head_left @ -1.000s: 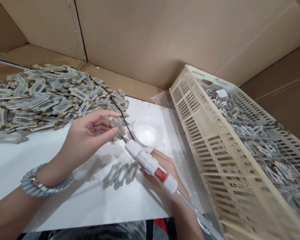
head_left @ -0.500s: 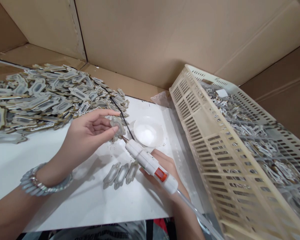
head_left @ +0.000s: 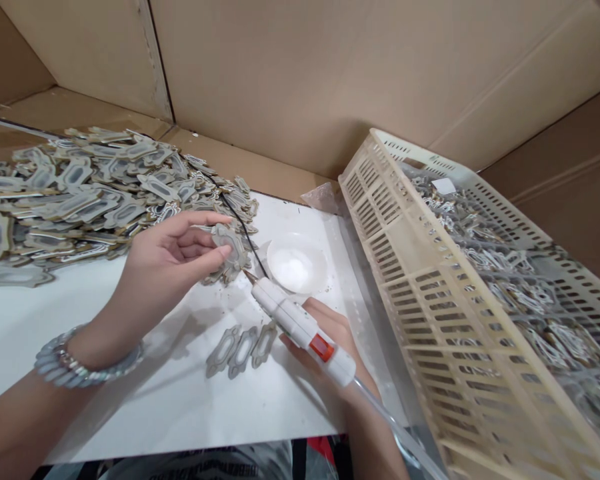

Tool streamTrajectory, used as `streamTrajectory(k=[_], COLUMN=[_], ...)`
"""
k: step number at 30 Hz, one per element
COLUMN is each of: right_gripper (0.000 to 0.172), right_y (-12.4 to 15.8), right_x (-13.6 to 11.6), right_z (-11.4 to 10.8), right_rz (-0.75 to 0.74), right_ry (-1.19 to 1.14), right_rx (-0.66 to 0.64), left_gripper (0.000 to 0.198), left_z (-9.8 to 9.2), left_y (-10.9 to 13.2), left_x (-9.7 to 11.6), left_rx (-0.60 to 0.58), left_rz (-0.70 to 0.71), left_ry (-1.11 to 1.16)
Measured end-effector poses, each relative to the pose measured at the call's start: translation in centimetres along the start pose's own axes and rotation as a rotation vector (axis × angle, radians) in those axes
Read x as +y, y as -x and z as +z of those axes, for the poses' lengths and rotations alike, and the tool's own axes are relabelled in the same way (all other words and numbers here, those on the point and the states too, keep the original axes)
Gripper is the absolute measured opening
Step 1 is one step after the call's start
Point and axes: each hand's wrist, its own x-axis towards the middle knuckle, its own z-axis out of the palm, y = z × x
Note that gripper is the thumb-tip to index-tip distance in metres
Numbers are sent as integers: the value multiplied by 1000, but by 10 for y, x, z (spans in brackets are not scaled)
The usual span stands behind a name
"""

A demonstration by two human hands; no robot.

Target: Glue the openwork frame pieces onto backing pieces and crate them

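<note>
Mid-piece, by the look of it: left hand [head_left: 167,260] pinches one grey plate [head_left: 231,241] between thumb and fingers, just left of the white dish [head_left: 321,260]. Right hand [head_left: 333,327] is wrapped round the glue gun [head_left: 293,320], nearside of the dish, nozzle by the plate's edge (contact: can't tell). Three frames [head_left: 237,367] lie in a row nearside of dish; done or waiting, unclear. Big pile [head_left: 87,200] far left of dish. Plates: flat, scalloped, semi-matte, brownish rims. Gun: smooth white plastic, clear stick out the back.
</note>
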Motion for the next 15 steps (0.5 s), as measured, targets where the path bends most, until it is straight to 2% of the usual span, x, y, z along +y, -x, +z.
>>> streamTrajectory(k=[8,13,15], right_gripper=[25,28,30], right_y=[-1,-2,-3], right_x=[-2,-3,-6], right_z=[-1,-1,-1], right_rz=[20,10,-3], right_ry=[-42,16,23], right_rx=[-45,4,22], left_gripper=[43,56,55], left_z=[-4,-9,-11], left_y=[-3,-11,-16], left_x=[-4,-9,-12], left_rx=[49,181,248], left_rz=[-46,-42,-49], left_ry=[9,-152,-212])
